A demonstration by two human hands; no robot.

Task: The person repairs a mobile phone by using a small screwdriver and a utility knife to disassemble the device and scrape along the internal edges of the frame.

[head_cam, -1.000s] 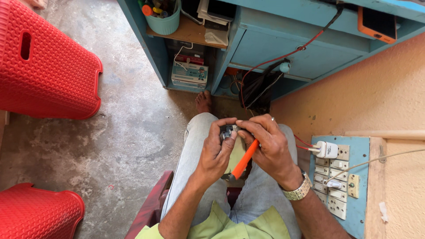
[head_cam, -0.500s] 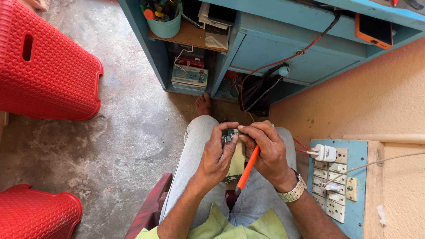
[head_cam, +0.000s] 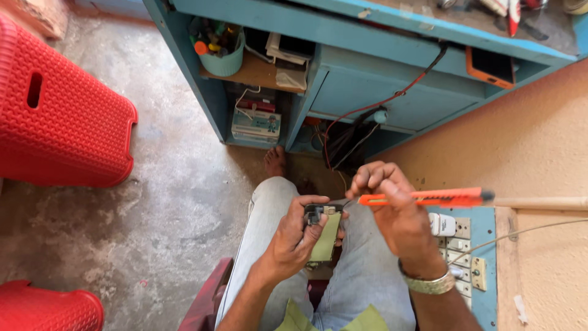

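Hands over the lap: left hand (head_cam: 293,240) grips small green circuit board (head_cam: 326,238), long axis running away from body; right hand (head_cam: 395,214) just beside it, closed around orange utility knife (head_cam: 429,197) lying crosswise, tip toward board.

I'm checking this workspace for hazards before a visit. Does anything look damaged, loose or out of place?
Some things do. Red and black wires hang loose in a tangle from the blue workbench. The concrete floor is stained and patchy. The right hand holds an orange utility knife close to the left hand, which holds a small green circuit board.
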